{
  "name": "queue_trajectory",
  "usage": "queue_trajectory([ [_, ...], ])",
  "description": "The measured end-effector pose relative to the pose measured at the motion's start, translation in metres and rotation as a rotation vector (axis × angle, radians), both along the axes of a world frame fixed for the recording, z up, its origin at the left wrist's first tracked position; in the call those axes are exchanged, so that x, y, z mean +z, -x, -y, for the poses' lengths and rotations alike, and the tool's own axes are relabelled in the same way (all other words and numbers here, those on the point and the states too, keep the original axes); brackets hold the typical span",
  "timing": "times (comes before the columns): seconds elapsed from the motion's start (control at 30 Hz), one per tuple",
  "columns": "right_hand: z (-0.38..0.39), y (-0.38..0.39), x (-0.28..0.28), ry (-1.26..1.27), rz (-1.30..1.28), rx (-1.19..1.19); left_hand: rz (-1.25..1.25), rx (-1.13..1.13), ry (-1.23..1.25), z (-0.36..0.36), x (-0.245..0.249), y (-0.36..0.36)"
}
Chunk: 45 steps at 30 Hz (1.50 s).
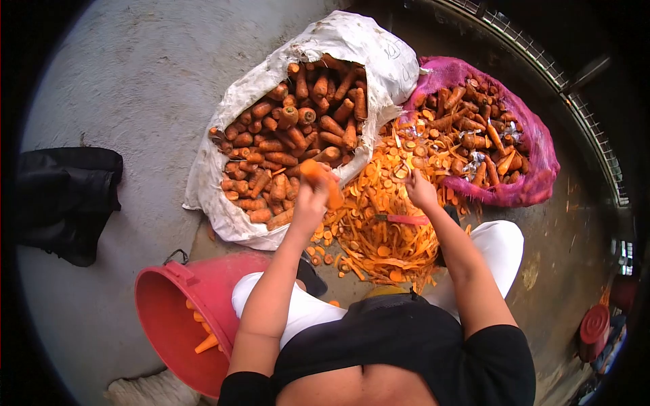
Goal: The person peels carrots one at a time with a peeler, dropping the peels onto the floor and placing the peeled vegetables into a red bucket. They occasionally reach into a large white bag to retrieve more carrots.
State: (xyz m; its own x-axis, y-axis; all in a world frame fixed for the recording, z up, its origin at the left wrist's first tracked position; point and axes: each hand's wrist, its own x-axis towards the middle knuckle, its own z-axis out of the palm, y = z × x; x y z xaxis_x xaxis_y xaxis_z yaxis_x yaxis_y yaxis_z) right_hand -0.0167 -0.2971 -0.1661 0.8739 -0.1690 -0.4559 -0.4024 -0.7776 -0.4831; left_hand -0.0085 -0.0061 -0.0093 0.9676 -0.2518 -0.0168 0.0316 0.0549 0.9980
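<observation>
A peeled bright orange carrot [315, 173] is gripped in my left hand [311, 206], which is raised before the mouth of the white sack [240, 227]. My right hand [422, 191] is closed over the heap of orange peelings [386, 247] and carrot slices. Beyond its fingers shows the thin pale blade of what looks like a knife [398, 139]; its handle is hidden in the hand. Below that hand a red-handled tool [406, 219] lies on the peelings. Unpeeled carrots [288, 118] fill the white sack.
A pink mesh sack [542, 159] at the right holds rough carrots and scraps. The red bucket [159, 287], tipped beside my left leg, has peeled carrots [206, 343] inside. Black cloth [64, 196] lies at far left. A red round container [594, 325] stands at far right.
</observation>
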Motion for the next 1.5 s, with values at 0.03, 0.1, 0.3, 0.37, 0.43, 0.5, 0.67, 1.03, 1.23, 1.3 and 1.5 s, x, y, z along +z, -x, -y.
queue_trajectory([
  [0.03,-0.003,-0.005,0.006,-0.111,0.147,-0.064,-0.272,0.035,0.235,-0.005,0.002,-0.004],
  [0.1,-0.003,-0.023,0.027,-0.372,0.213,0.018,-0.653,0.171,0.540,-0.007,-0.001,-0.008],
  [0.3,-0.022,-0.026,0.155,-0.606,0.221,0.210,-0.834,0.072,0.624,-0.005,-0.011,-0.008],
  [0.37,-0.025,-0.022,0.165,-0.495,0.299,0.138,-0.887,0.007,0.677,-0.003,-0.022,-0.003],
  [0.43,-0.029,-0.027,0.176,0.019,0.531,0.410,-0.863,0.024,0.639,0.002,-0.019,0.003],
  [0.5,-0.043,-0.044,0.194,-0.100,0.174,0.183,-0.851,0.070,0.556,0.009,-0.011,0.009],
  [0.67,-0.031,-0.054,0.166,0.474,0.673,0.522,-0.859,0.113,0.521,0.015,-0.012,0.012],
  [1.03,-0.058,-0.050,0.177,-0.270,0.566,0.249,-0.832,0.125,0.541,0.014,-0.022,0.009],
  [1.23,-0.087,-0.027,0.178,-0.229,0.830,0.579,-0.966,0.157,0.521,0.032,0.003,0.013],
  [1.3,-0.091,-0.024,0.177,-0.198,0.861,0.644,-0.969,0.190,0.436,0.034,0.008,0.016],
  [1.5,-0.094,-0.019,0.177,-0.161,0.960,0.715,-0.948,0.145,0.379,0.029,-0.014,0.018],
])
